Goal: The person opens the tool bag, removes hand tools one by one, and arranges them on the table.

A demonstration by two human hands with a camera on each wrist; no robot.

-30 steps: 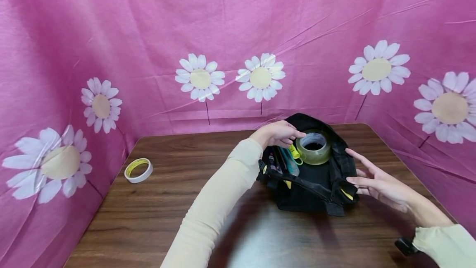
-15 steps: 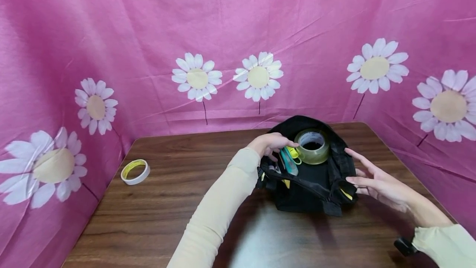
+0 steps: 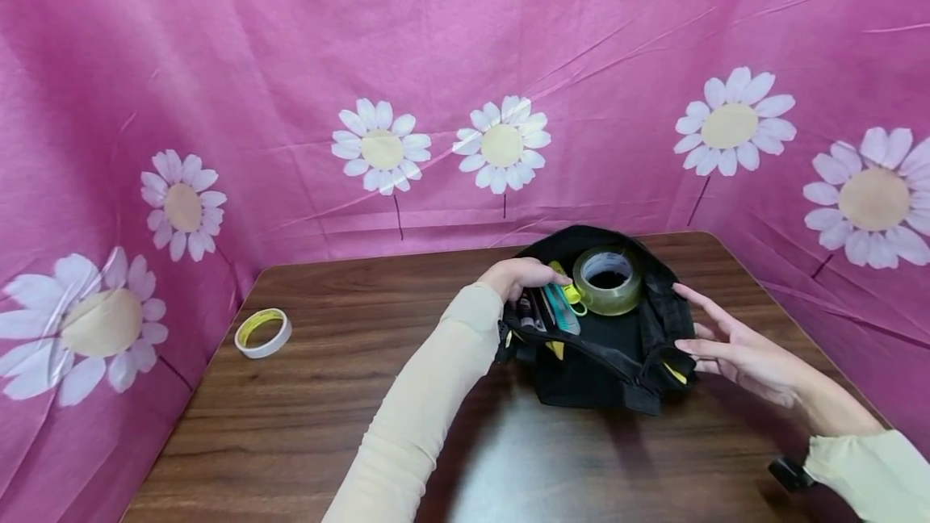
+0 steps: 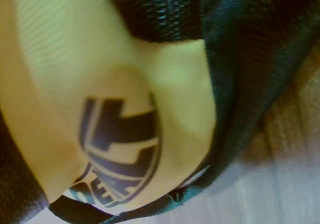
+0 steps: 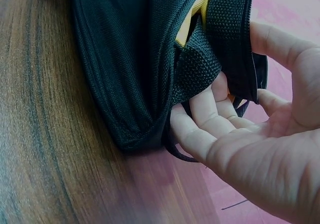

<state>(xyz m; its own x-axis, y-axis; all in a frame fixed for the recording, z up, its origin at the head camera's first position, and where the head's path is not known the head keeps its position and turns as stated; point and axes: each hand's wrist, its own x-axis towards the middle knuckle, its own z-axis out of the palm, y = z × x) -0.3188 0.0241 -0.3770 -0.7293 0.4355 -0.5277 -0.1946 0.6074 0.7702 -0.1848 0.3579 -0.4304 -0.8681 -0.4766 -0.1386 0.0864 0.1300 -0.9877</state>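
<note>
A black tool bag (image 3: 596,378) with a wide unzipped mouth stands on the table. In the head view, my left hand (image 3: 517,274) reaches over its left rim, the fingers bent down among the tools; I cannot tell whether they hold one. Beside that hand lie a teal box cutter (image 3: 561,311) and a yellow tool (image 3: 572,294) with a loop. A large roll of clear packing tape (image 3: 609,305) sits in the bag's right half. My right hand (image 5: 240,129) grips the bag's right end, its fingers curled behind a webbing strap (image 5: 197,69).
A narrow roll of white tape (image 3: 272,344) lies at the left of the wooden table (image 3: 327,426). Behind and beside the table hangs a pink cloth (image 3: 291,39) with printed daisies. A yellow label (image 4: 175,84) with black lettering fills much of the left wrist view.
My left hand has drawn back from the packing tape to the left and dipped in among the tools. The right hand has stayed on the bag's end.
</note>
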